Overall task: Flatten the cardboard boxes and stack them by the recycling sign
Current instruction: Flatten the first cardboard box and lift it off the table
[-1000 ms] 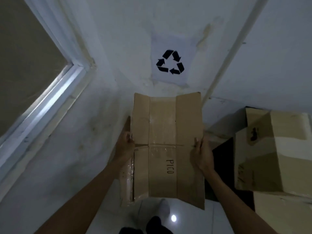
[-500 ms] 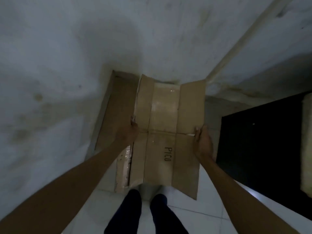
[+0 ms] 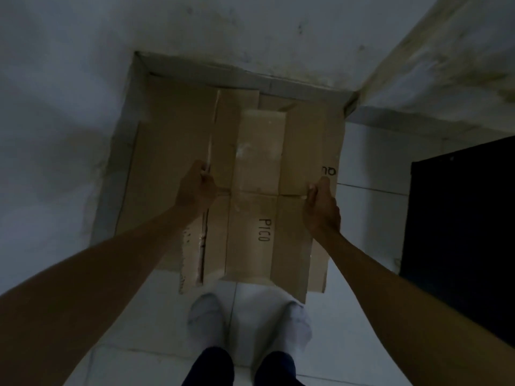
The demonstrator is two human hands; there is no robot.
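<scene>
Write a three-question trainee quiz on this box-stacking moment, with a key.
1. True or false: both hands grip the PICO box.
2. What lies under it? A) bare tile B) flat cardboard C) black mat
3. Fill in: the left hand and right hand grip opposite ____ of the box.

Key: 1 true; 2 B; 3 edges.

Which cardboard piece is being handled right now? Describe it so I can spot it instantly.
Look at the wall corner, where a larger flattened sheet lies on the floor. Above it, the left hand and right hand grip the side edges of a smaller flattened box. It alone bears "PICO" printed lengthwise and glossy tape down its middle.
</scene>
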